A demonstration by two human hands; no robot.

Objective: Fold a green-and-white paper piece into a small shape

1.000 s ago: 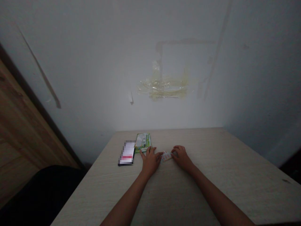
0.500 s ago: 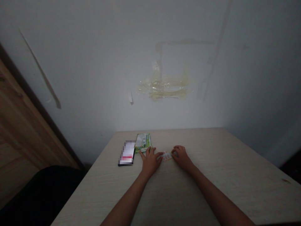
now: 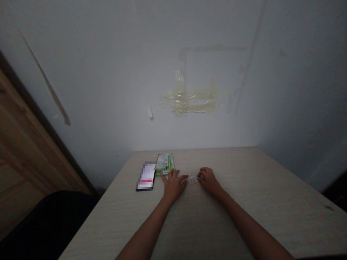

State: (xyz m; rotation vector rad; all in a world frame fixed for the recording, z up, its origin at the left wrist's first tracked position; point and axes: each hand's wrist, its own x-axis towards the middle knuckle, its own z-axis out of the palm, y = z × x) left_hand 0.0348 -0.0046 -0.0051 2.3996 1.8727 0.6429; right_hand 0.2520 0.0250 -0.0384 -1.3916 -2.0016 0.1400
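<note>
Both of my hands rest on a pale wooden table (image 3: 244,202). Between them lies a small printed packet (image 3: 192,179) with red marks. My left hand (image 3: 173,184) lies flat with fingers spread, its thumb touching the packet's left end and its fingertips on a green and white pack (image 3: 164,163). My right hand (image 3: 208,179) has its fingers curled, pinching the packet's right end.
A phone with a lit screen (image 3: 146,176) lies left of the green pack. A white wall with old tape marks (image 3: 189,99) rises behind the table. A wooden panel (image 3: 24,151) stands at the left, with a dark shape (image 3: 46,224) below it.
The small packet has shifted slightly between my hands. The hands stay in nearly the same place.
</note>
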